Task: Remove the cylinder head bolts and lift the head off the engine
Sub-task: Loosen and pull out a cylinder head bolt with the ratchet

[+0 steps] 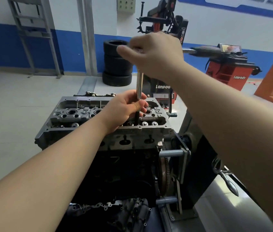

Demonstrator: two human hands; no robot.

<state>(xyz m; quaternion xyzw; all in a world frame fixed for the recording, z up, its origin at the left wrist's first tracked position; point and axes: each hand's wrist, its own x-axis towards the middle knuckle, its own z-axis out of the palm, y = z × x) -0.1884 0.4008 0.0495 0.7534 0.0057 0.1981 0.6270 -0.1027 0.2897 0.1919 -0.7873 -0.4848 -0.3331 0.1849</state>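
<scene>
A: Gripping the top of the long chrome extension bar (139, 84), the right hand (156, 52) is raised high, fingers curled round the handle end, forearm reaching in from the right.

B: Left hand?

A: The left hand (125, 109) sits lower, fingers wrapped round the bar where the chrome meets the dark socket shaft (137, 118). Forearm comes up from the lower left, across the near edge of the cylinder head (85, 113).

B: Surroundings?

A: Head sits on the dark engine block (125, 168), which is mounted on an engine stand (184, 158) with a crank handle (228, 180) at the right. Pale workshop floor (15, 104). White wall with a blue band. Stack of tyres (117, 62) behind, red tyre changer (164, 24), red wheel balancer (229, 71) to the right.

B: Tool orientation?

A: Long axis near vertical, slight tilt. Lower end points down into the head, toward its right end, near the front edge. The bolt itself is hidden; cannot tell if the socket is seated.
</scene>
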